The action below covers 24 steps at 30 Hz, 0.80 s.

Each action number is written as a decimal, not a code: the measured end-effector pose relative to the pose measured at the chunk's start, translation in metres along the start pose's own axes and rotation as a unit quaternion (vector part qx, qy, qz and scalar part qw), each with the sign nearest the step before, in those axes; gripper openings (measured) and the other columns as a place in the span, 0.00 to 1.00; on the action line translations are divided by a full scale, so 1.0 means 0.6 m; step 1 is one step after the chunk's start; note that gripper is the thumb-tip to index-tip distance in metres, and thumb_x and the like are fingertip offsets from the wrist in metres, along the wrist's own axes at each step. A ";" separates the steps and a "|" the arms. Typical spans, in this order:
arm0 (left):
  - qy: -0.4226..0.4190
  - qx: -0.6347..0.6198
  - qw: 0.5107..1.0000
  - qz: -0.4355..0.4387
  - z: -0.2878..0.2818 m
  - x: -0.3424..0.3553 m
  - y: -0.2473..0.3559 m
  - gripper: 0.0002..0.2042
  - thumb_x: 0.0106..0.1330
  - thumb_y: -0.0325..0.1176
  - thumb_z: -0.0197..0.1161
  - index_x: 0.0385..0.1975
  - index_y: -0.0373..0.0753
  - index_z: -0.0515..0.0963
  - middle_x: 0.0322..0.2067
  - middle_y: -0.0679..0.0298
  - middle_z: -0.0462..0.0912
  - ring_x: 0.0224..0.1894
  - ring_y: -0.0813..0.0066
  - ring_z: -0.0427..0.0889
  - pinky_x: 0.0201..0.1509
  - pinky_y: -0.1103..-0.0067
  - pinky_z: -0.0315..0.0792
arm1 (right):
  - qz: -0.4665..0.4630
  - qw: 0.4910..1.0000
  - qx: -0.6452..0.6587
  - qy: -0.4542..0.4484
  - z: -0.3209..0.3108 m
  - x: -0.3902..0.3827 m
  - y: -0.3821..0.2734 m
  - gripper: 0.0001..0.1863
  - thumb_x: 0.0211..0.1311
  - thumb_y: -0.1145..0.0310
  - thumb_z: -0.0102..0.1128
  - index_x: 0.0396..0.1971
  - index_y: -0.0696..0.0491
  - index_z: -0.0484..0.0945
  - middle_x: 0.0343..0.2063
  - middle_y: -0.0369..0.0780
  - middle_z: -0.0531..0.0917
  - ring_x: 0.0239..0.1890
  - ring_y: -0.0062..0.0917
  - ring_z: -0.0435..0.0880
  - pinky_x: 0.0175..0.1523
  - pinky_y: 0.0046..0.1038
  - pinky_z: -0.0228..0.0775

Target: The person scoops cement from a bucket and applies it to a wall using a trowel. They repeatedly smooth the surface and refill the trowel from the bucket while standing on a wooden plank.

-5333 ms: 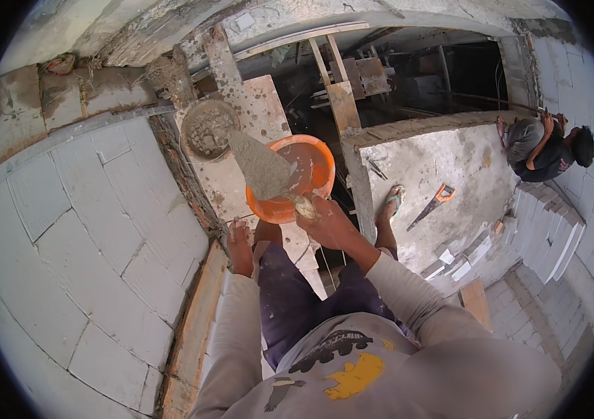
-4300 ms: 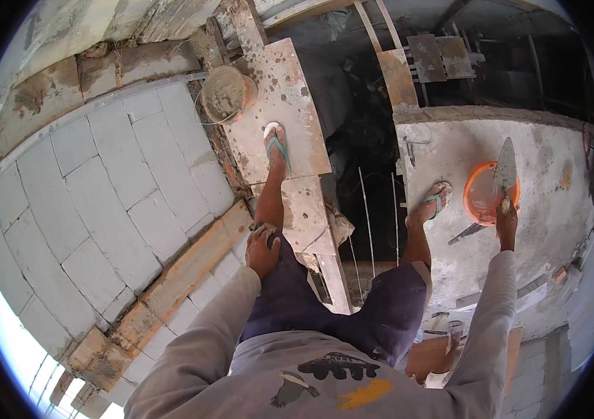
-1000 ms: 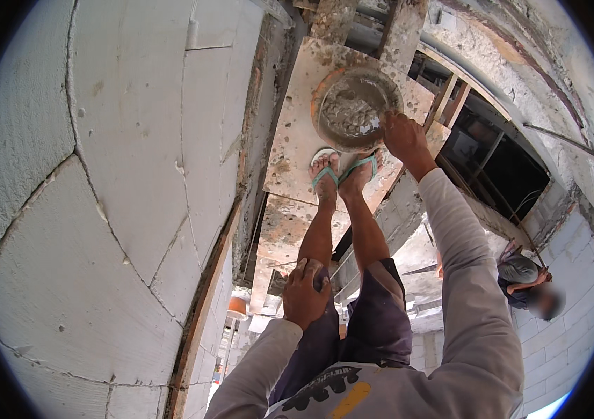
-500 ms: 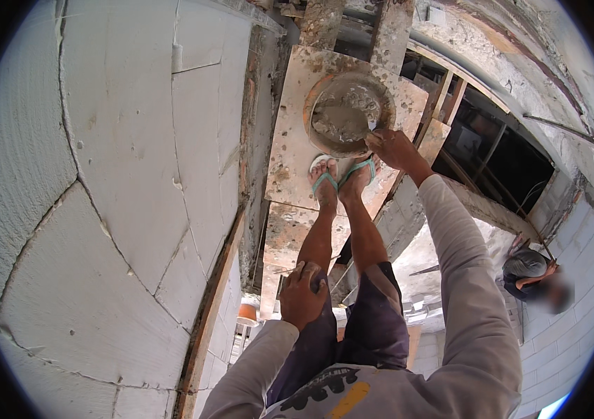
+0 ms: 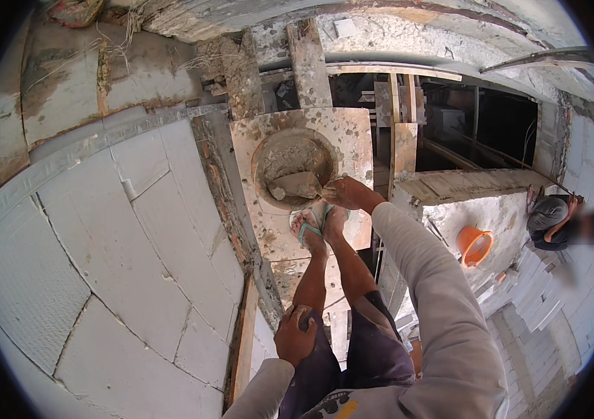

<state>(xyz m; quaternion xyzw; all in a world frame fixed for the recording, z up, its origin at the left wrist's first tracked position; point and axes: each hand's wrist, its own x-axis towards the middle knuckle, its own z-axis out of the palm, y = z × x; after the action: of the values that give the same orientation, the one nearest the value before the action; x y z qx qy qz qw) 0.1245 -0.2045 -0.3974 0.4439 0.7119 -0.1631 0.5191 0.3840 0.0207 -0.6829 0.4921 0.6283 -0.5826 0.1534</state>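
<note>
A round basin (image 5: 259, 150) of wet grey mortar (image 5: 295, 150) stands on a mortar-spotted board (image 5: 354, 150) in front of my feet. My right hand (image 5: 350, 193) is closed round the handle of a trowel (image 5: 298, 183), at the basin's near right side. The blade lies low over the mortar, with a lump of mortar at its left tip. On my left knee rests my left hand (image 5: 295, 336), its fingers laid over the leg and holding no tool. My sandalled feet (image 5: 309, 227) are close to the basin's near rim.
A wall of pale blocks (image 5: 122, 265) rises at left. Right of the board is a dark opening with wooden battens (image 5: 403, 140). Below on the right are an orange bucket (image 5: 475, 246) and another person (image 5: 552, 220). Two planks (image 5: 309, 63) run beyond the board.
My view has swung, so the basin appears lower and farther left, and the orange bucket at right shows. The trowel blade now lies plainly visible across the basin's near part. My left hand stays on the knee.
</note>
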 end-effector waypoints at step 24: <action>-0.034 0.035 0.999 -0.001 -0.029 0.027 0.018 0.25 0.66 0.48 0.62 0.61 0.45 0.78 0.66 0.52 0.73 0.65 0.50 0.76 0.69 0.62 0.71 | 0.100 0.938 0.333 0.015 -0.116 -0.137 0.052 0.29 0.68 0.57 0.69 0.64 0.53 0.77 0.26 0.35 0.81 0.22 0.17 0.75 0.27 0.26 0.71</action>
<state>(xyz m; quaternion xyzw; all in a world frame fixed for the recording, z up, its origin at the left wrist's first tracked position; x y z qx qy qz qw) 0.1218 -0.1788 -0.4018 0.4554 0.6880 -0.2039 0.5270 0.4739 0.0411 -0.6191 0.5837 0.3486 -0.7328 0.0291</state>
